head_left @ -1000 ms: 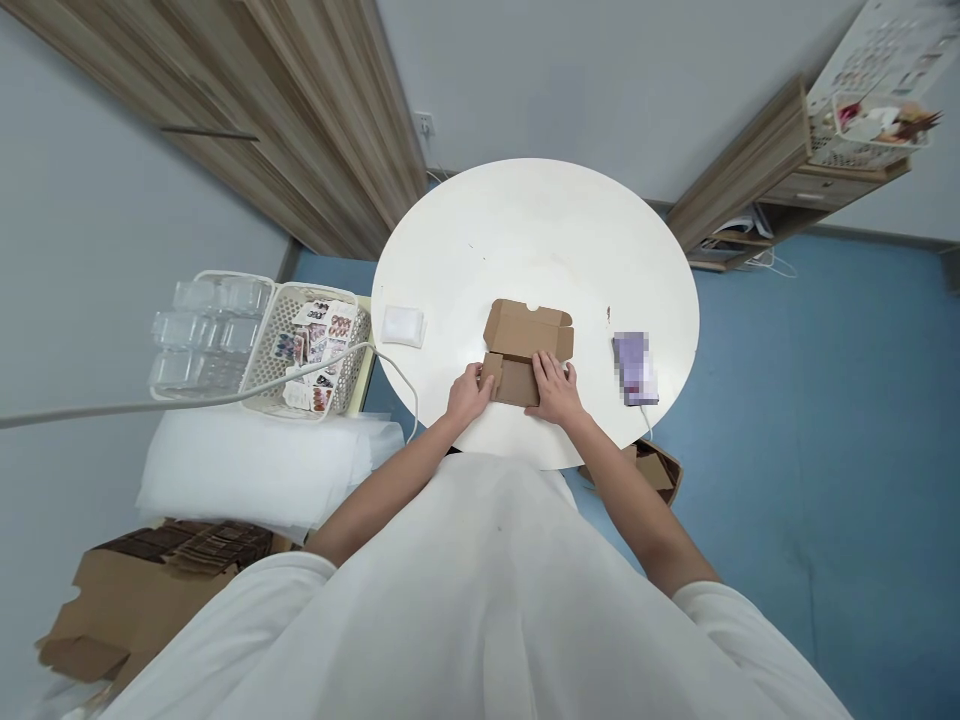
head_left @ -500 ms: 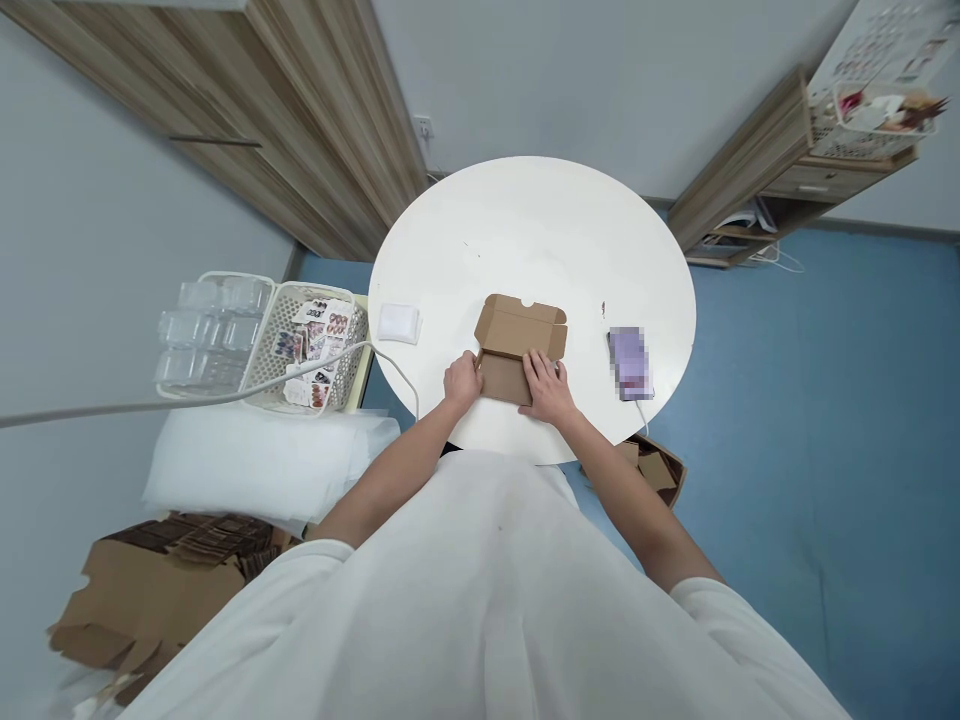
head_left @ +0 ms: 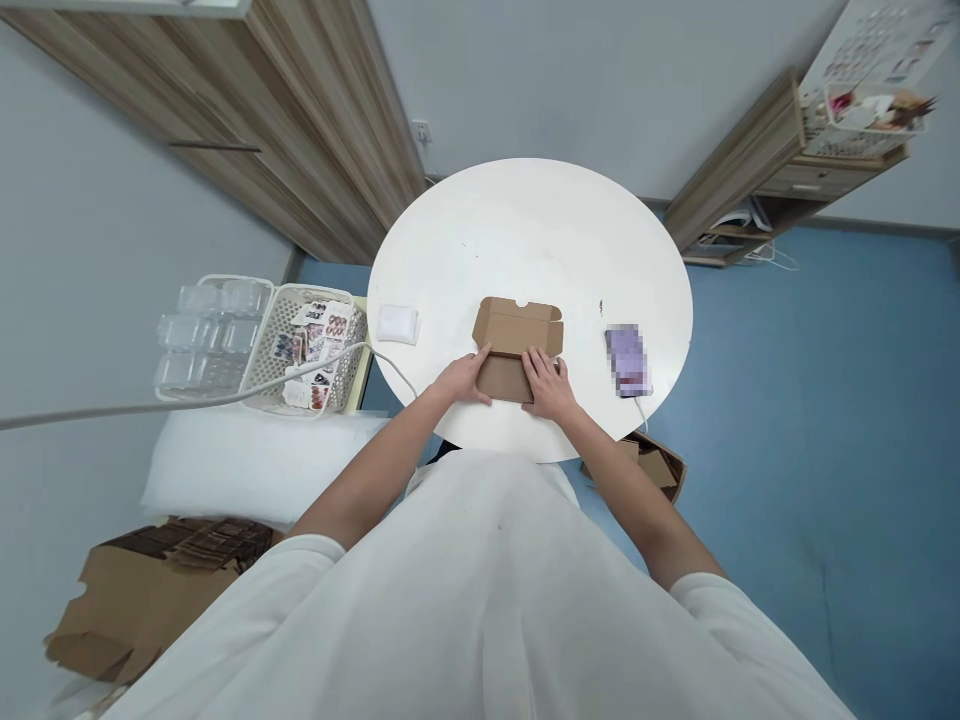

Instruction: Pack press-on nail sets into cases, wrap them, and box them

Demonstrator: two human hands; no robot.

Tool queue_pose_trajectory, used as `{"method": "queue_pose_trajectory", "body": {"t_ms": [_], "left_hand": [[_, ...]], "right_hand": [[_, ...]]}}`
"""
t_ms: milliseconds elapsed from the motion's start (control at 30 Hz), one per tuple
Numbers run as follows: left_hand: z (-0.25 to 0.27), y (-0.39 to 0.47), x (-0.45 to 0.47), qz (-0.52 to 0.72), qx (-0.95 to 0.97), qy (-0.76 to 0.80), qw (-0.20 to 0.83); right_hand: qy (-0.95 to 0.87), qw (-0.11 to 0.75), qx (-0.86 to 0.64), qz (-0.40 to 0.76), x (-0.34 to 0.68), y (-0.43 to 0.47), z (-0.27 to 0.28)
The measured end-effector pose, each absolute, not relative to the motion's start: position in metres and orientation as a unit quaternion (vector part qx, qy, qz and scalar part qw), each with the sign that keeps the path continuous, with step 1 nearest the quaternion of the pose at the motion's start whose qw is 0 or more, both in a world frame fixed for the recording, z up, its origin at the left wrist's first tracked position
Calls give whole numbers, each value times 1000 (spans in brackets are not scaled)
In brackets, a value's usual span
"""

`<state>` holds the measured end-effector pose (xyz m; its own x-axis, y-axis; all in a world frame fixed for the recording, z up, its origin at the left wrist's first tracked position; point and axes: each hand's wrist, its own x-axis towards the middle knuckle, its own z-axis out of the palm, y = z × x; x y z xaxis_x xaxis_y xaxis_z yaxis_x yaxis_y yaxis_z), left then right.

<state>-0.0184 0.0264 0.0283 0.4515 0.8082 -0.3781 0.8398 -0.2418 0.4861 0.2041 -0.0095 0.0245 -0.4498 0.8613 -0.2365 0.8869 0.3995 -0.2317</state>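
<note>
A small brown cardboard box lies on the round white table close to my body. Its lid is folded back to the far side, with side flaps sticking out and a notch in the far edge. My left hand holds the box's left side, thumb at the far corner by the lid and fingers by the near corner. On the right half my right hand grips the box, fingers lying over it toward the lid and thumb at the right side. The box's right edge is partly hidden under that hand.
At the table's left sits a white packet; a blurred-out purple phone-like object with a cable lies right. Left of the table are a basket of carded items, clear plastic containers and flattened cardboard. A cable crosses there.
My left hand has spread along the box's left side, its thumb now reaching up to the lid. The right hand stays in place on the box.
</note>
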Motion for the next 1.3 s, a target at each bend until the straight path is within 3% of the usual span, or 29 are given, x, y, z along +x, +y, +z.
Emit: {"method": "queue_pose_trajectory", "body": {"t_ms": [100,200,300,433,533,700,767,1300], "left_hand": [[26,28,-18,-17,793,515,325],[25,26,-19,-7,791,511,336],[25,26,-19,1,790,508,343],[25,27,-17,-8,792,503,347],[25,26,-16,-7,793,498,352],[22,23,-15,12,795,487,363],[20,22,-15,22,793,481,373],[11,27,-14,20,788,471,395]], "right_hand": [[818,11,543,-191,212,-14,28],[696,-82,670,-243,226,-28,30],[486,-198,760,-384,235,-43,30],[351,-271,721,-533,229,-45,31],[392,-221,747,-489,217,-35,33],[493,50,810,-314,199,-19,36],[507,111,811,-271,195,-16,36],[493,94,831,-241,178,-25,30]]}}
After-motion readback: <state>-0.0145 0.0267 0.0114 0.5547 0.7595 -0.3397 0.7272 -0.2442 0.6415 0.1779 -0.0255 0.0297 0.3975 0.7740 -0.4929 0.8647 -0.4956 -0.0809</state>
